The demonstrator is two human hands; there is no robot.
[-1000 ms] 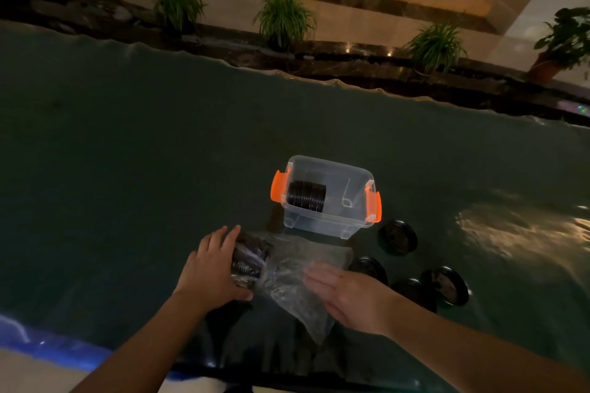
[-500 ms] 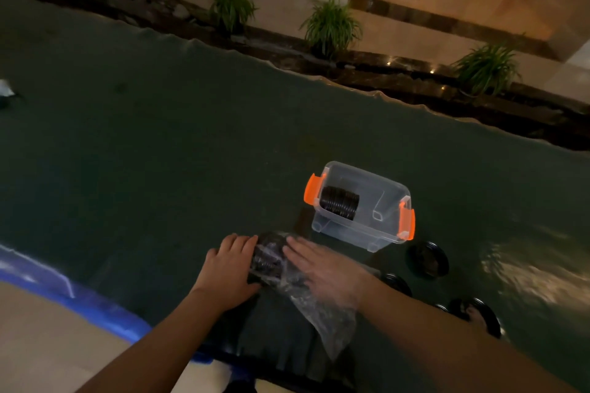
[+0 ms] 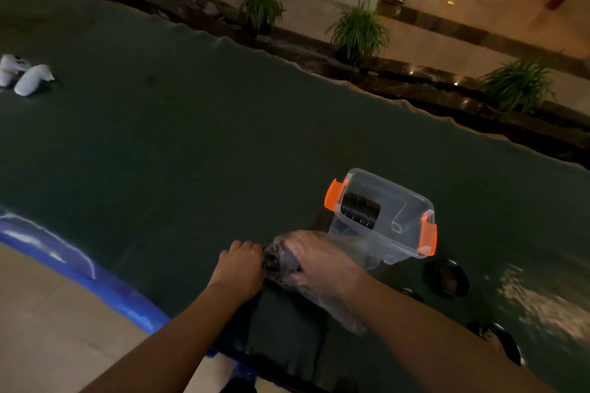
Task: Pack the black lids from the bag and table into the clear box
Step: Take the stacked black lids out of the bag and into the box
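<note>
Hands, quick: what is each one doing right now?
Left hand: grips the bag's closed end.
Right hand: inside the bag; grip cannot be told.

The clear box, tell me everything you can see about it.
The clear box is see-through plastic, lidless, with an orange latch at each end. It sits upright on the dark green table cover, just beyond both hands. Inside, against its left end, a row of black lids stands on edge. The plastic bag overlaps its near side.

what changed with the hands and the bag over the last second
The right hand went from lying flat on the outside of the clear bag to reaching inside it, up to the stack of black lids. The left hand kept hold of the bag's closed end. The clear box stayed where it was.
</note>
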